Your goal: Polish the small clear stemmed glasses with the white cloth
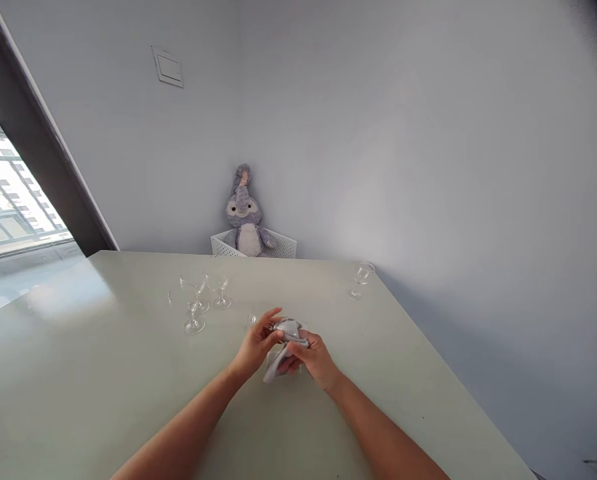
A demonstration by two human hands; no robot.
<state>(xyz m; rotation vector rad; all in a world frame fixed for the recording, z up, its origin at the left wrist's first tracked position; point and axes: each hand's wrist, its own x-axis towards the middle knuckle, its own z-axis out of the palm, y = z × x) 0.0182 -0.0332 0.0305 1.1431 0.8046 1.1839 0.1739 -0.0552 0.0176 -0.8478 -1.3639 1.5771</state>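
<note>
1. Fingers [273, 313] of the left hand [252, 348] are closed around the stem region of a held glass [251, 321]; the index finger extends forward and the thumb bears on the cloth.
2. Right hand [320, 363]: thumb and fingers pinch a pale grey cloth [277, 365], which wraps part of the glass bowl. One end of the cloth hangs down between the hands.
3. Position of the held glass: tilted onto its side above the near-central tabletop [398, 387], foot toward the left. The exact finger contact behind the cloth is hidden.
4. Left of the hands, three stemmed glasses [194, 325] stand upright in a close group.
5. Toward the far right corner, a single glass [362, 275] stands upright, well apart from the group.
6. Beyond the far edge, a plush toy [249, 237] sits in a white perforated basket [284, 246].
</note>
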